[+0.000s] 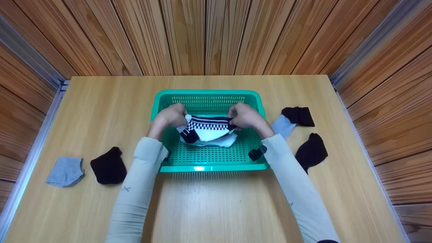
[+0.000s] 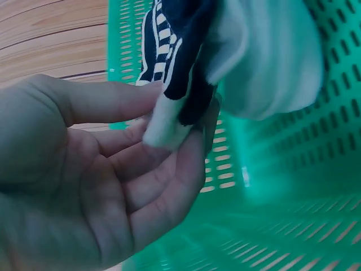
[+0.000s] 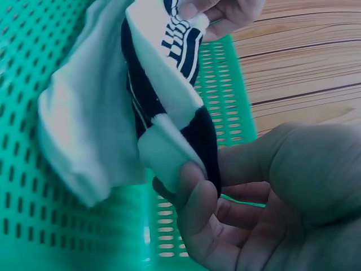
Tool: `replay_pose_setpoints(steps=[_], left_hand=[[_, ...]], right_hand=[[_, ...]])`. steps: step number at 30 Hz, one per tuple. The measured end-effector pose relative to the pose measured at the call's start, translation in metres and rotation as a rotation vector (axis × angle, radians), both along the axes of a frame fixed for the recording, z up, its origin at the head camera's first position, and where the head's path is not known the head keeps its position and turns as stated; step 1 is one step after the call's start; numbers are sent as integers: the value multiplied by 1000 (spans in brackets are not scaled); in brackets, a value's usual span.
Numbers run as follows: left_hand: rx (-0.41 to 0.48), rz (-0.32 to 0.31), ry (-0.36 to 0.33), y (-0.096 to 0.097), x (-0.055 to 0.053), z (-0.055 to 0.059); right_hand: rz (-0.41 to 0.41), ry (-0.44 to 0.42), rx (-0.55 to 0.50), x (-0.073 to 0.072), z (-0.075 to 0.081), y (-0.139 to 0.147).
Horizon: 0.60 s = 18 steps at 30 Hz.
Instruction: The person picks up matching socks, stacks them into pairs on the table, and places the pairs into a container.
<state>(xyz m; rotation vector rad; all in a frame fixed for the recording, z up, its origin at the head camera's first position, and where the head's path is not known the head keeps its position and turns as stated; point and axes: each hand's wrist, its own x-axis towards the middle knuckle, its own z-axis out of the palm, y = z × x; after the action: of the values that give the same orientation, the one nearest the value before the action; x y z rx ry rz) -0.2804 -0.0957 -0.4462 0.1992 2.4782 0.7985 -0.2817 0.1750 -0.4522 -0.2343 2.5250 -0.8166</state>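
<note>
"How far along does the sock handling look?"

"Partway, I'd judge; a patterned black-and-white sock (image 1: 211, 126) is in hand above the green plastic basket (image 1: 233, 167), with a pale sock (image 1: 219, 141) lying in the basket under it; those two look like what is left inside."

"And outside?"

"Socks lie on the counter (image 1: 209, 206) at both sides; at left a grey sock (image 1: 65, 171) and a black sock (image 1: 108, 166); at right a light grey sock (image 1: 283, 126), a folded black sock (image 1: 298, 116) overlapping its far end, and another black sock (image 1: 312, 151) nearer; that much seems done, if they come from the basket, which I can't confirm."

"The hands?"

"Both are clamped on the patterned sock; the left hand (image 1: 172, 115) pinches its white-edged left end, the right hand (image 1: 245, 116) its black right end."

"What's hard to make out?"

"The pale sock is partly covered, so its full shape is hidden; whether the folded black sock is one or a pair, I can't tell; the right sleeve (image 1: 300, 189) runs close by the nearer black sock and may hide its tip; both forearms are cut off at the near edge."
</note>
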Motion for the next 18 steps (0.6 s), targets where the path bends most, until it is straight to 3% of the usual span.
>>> replay_pose_setpoints(steps=[7, 18], left_hand=[[-55, -8, -57, 7, -6, -4], [-127, 48, -155, 11, -8, -7]], right_hand=[[30, -13, 92, -3, -6, -1], [19, -30, 146, -3, -13, -5]])
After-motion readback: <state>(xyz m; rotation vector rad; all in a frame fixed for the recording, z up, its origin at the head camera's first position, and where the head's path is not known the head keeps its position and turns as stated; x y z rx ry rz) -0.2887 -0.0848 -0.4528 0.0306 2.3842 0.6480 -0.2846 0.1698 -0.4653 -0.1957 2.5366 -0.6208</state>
